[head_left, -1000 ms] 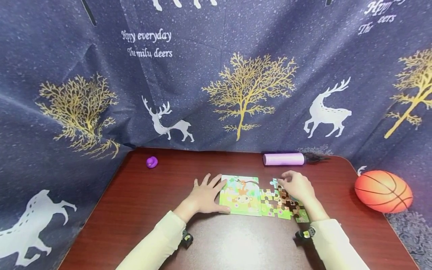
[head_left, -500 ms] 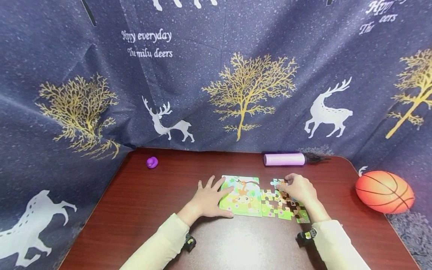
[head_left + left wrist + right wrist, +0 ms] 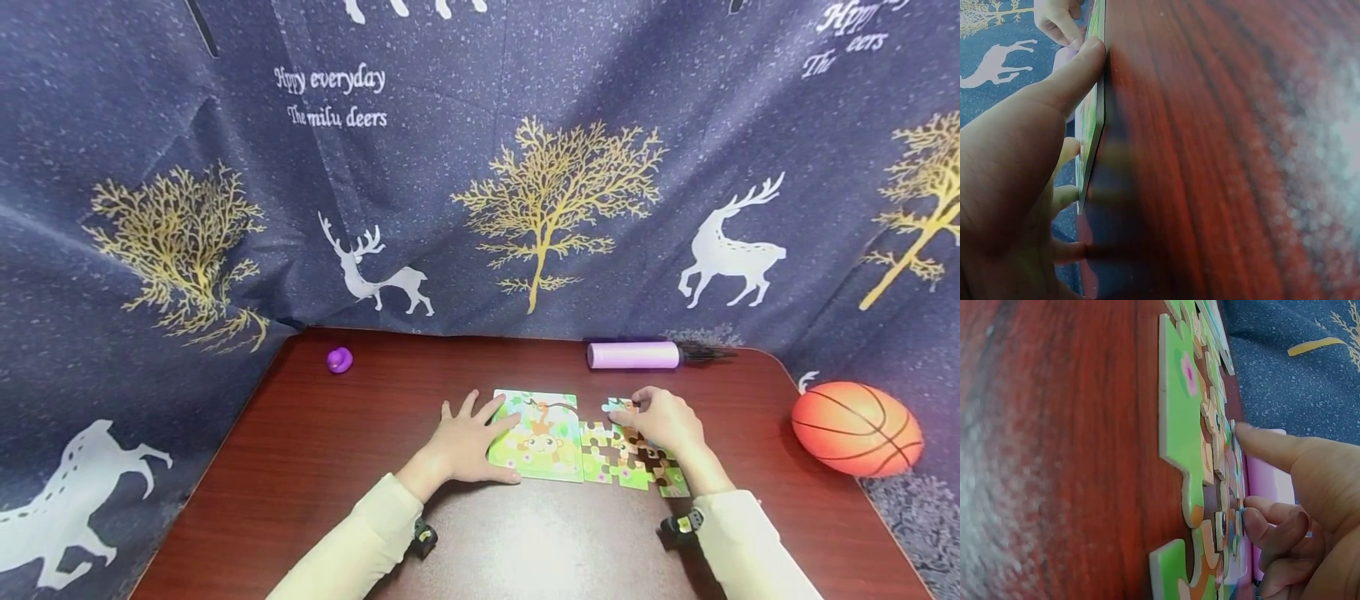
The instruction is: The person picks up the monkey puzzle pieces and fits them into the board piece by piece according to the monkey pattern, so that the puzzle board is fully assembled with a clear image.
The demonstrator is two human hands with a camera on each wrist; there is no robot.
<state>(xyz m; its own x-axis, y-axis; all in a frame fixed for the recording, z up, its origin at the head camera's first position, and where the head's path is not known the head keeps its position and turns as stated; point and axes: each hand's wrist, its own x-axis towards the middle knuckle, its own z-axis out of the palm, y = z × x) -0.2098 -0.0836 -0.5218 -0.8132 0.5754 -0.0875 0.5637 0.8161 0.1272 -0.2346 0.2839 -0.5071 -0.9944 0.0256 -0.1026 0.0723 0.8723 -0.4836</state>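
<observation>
My left hand (image 3: 459,446) rests with spread fingers over the left side of a square picture board (image 3: 551,460) printed with a monkey. In the left wrist view its thumb lies along the near edge of the board (image 3: 1090,131). Right of the board lies a partly joined jigsaw puzzle (image 3: 632,477) in green, brown and orange, with gaps between some pieces. At its far edge my right hand (image 3: 670,422) pinches a light-blue puzzle piece (image 3: 617,406) between thumb and fingers, low over the table. The right wrist view shows a green piece with a pink flower (image 3: 1179,409) nearest the camera.
A lilac hand pump (image 3: 633,355) lies at the back edge of the brown table (image 3: 360,433). A purple rubber duck (image 3: 340,360) sits at the back left. An orange basketball (image 3: 857,428) is at the right edge. Behind hangs a blue deer-patterned cloth (image 3: 450,167).
My left hand has slid a little to the right, further onto the board. My right thumb and forefinger have spread slightly apart around the light-blue piece, which shows more.
</observation>
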